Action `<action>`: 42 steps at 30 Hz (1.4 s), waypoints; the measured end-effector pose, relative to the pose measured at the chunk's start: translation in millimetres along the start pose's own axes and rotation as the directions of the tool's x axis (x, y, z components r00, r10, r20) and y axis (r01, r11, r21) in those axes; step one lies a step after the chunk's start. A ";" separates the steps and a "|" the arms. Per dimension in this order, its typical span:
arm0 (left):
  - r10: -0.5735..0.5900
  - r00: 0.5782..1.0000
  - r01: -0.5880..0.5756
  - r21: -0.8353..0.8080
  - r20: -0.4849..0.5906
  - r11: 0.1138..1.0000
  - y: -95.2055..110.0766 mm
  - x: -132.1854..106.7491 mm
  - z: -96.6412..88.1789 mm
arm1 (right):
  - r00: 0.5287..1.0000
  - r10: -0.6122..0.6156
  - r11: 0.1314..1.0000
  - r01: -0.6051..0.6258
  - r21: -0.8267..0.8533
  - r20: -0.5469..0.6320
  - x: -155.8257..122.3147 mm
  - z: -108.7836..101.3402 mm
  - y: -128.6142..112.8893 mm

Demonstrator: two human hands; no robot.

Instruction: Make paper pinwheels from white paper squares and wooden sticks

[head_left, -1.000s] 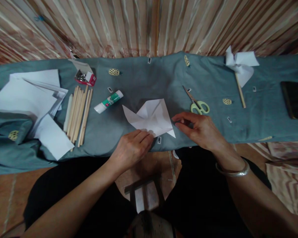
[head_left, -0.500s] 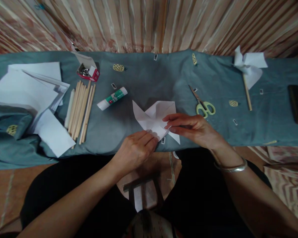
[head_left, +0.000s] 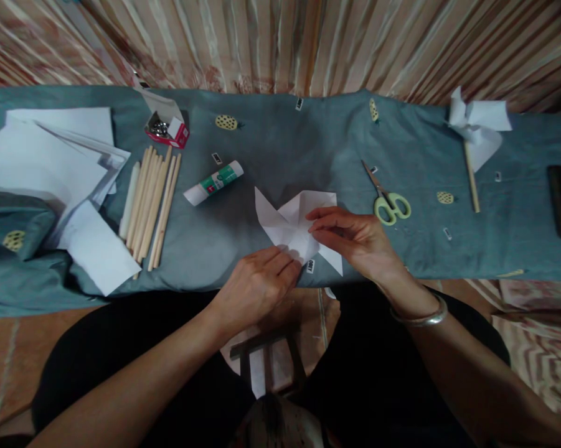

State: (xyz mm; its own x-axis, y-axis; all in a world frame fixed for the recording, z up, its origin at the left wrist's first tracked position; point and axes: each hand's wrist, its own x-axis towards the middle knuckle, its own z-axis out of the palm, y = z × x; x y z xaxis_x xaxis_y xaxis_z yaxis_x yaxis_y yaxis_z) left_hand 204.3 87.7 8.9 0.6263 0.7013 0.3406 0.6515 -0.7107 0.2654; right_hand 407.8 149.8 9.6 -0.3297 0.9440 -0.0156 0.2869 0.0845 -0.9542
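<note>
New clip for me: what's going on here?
The left hand rests on the near edge of a folded white paper lying on a blue-green cloth. The right hand has its fingertips at the paper's right side; whether they pinch it is unclear. Scissors and a paper pinwheel lie to the right; a glue stick, wooden sticks and loose sheets lie to the left.

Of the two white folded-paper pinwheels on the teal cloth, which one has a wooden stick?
The far-right white paper pinwheel, past the green-handled scissors: a pale wooden stick extends from it. The other pinwheel, touched by the left hand, shows none.
</note>
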 end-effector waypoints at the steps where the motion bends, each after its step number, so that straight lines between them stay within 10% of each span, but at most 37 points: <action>1: -0.014 1.000 0.014 -0.006 -0.007 1.000 0.0 -0.4 0.2 | 1.000 -0.021 0.999 0.021 -0.031 -0.003 -0.4 0.4 1.1; 42: -0.321 0.941 0.319 -0.584 0.104 0.746 -2.2 1.0 8.4 | 0.914 -0.378 0.733 0.394 -0.555 0.148 -18.6 8.1 0.8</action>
State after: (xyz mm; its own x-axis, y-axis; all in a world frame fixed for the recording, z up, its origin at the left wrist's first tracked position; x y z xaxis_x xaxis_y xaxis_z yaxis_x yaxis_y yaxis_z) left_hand 207.1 90.4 1.2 0.4252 0.8940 0.1414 0.4362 -0.3393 0.8335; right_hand 406.9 129.7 6.7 -0.5430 0.7833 0.3027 0.5799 0.6105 -0.5395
